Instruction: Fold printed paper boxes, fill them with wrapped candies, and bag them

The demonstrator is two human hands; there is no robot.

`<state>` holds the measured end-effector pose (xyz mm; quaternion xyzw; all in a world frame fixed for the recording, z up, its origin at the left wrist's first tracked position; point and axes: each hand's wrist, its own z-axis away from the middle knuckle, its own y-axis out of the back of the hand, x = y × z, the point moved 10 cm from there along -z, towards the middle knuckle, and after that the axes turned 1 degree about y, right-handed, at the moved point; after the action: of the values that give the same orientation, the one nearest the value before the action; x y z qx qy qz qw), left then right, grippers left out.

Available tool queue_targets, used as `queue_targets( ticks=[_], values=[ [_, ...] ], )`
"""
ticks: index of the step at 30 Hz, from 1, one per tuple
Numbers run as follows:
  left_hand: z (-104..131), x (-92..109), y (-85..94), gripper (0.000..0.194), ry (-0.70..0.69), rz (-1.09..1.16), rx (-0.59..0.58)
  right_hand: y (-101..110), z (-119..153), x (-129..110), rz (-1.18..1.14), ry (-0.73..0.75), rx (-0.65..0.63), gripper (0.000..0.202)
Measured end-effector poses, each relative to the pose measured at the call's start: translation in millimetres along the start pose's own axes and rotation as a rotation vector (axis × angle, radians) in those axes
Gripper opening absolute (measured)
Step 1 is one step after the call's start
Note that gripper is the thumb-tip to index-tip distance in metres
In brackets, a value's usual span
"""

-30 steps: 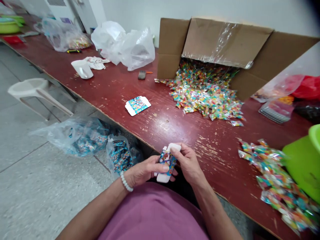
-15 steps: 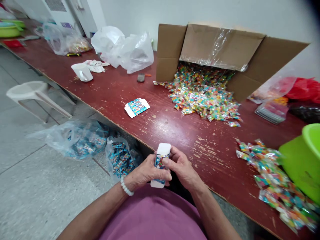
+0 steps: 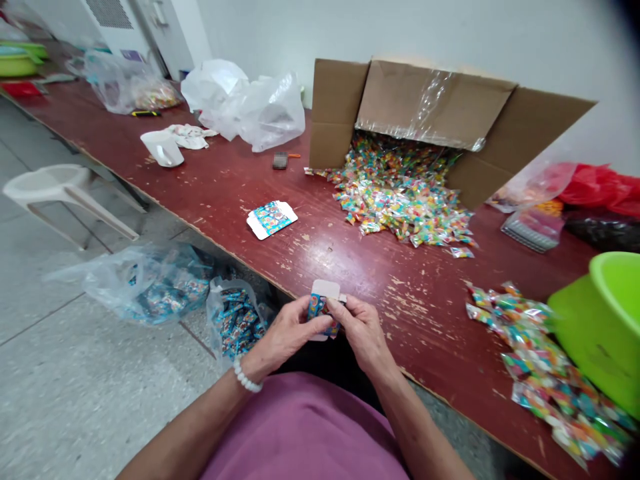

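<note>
A small blue printed carton [image 3: 316,305] with white flaps is held between both hands, just off the table's front edge. My left hand [image 3: 293,330] grips its left side and lower part, thumb across the front. The fingers of my right hand [image 3: 361,327] pinch its right side near the top flap. Further up on the red table [image 3: 350,267] lies another blue printed carton [image 3: 273,219], flattened, with white flaps. Part of the held carton is hidden by my fingers.
Wrapped candies [image 3: 400,207] spill from a cardboard box [image 3: 333,113] at the back. More candies [image 3: 545,360] lie beside a green tub [image 3: 595,313] at right. Bags of blue packets [image 3: 170,287] stand on the floor by a white stool [image 3: 50,180]. A white mug [image 3: 163,148] lies far left.
The held carton has turned and looks wider and shorter, with its side opened out. My right fingers have moved up to its upper right edge. The view has shifted slightly.
</note>
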<state>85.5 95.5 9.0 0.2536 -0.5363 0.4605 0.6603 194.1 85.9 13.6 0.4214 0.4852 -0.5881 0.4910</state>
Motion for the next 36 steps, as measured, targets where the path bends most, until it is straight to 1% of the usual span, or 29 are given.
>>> queue_targets(
  ticks=[2, 4, 5, 7, 8, 9, 10, 13, 15, 17, 20, 23, 25, 27, 30, 32, 34, 36],
  values=[
    [2, 7, 8.9, 0.037, -0.061, 0.007, 0.058, 3, -3, 1, 0.023, -0.009, 0.000, 0.035],
    [7, 11, 15.9, 0.052, -0.093, 0.007, 0.139, 3, -4, 0, 0.017, -0.011, 0.012, 0.035],
    [9, 12, 17.4, 0.060, -0.106, 0.002, 0.170, 4, -4, -2, -0.008, -0.003, 0.042, 0.037],
    [13, 15, 17.7, 0.070, -0.138, -0.019, 0.212, 7, -2, -5, -0.088, 0.029, 0.135, 0.051],
    [14, 16, 17.5, 0.071, -0.149, -0.039, 0.223, 9, -1, -6, -0.122, 0.052, 0.181, 0.058],
    [15, 16, 17.7, 0.069, -0.155, -0.063, 0.232, 10, 1, -7, -0.141, 0.078, 0.209, 0.060],
    [14, 16, 18.0, 0.066, -0.156, -0.077, 0.234, 9, 1, -8, -0.146, 0.106, 0.217, 0.056],
    [11, 14, 18.6, 0.057, -0.135, -0.040, 0.196, 8, 2, -11, -0.144, 0.163, 0.200, 0.034],
    [9, 14, 17.8, 0.049, -0.120, 0.003, 0.157, 9, 1, -6, -0.176, 0.115, 0.181, 0.029],
    [9, 14, 17.1, 0.040, -0.109, 0.024, 0.132, 11, -1, 3, -0.224, 0.018, 0.153, 0.030],
    [8, 14, 13.4, 0.033, -0.087, 0.030, 0.085, 10, -6, 14, -0.291, -0.114, 0.080, 0.032],
    [7, 17, 10.1, 0.028, -0.082, -0.017, 0.033, 8, -11, 18, -0.324, -0.181, 0.014, 0.033],
    [7, 19, 8.9, 0.028, -0.080, -0.059, -0.004, 9, -13, 18, -0.284, -0.189, -0.008, 0.033],
    [6, 18, 8.7, 0.028, -0.065, -0.070, -0.036, 11, -15, 14, -0.193, -0.160, -0.020, 0.031],
    [6, 14, 11.7, 0.028, -0.039, -0.007, -0.047, 7, -13, 10, -0.101, -0.122, -0.071, 0.029],
    [6, 11, 13.5, 0.026, -0.029, 0.036, -0.048, -1, -11, 10, -0.151, -0.131, -0.133, 0.030],
    [6, 10, 13.7, 0.026, -0.031, 0.052, -0.056, -7, -9, 14, -0.257, -0.168, -0.171, 0.031],
    [6, 11, 12.5, 0.026, -0.045, 0.029, -0.077, -7, -10, 18, -0.351, -0.195, -0.127, 0.031]
  ],
)
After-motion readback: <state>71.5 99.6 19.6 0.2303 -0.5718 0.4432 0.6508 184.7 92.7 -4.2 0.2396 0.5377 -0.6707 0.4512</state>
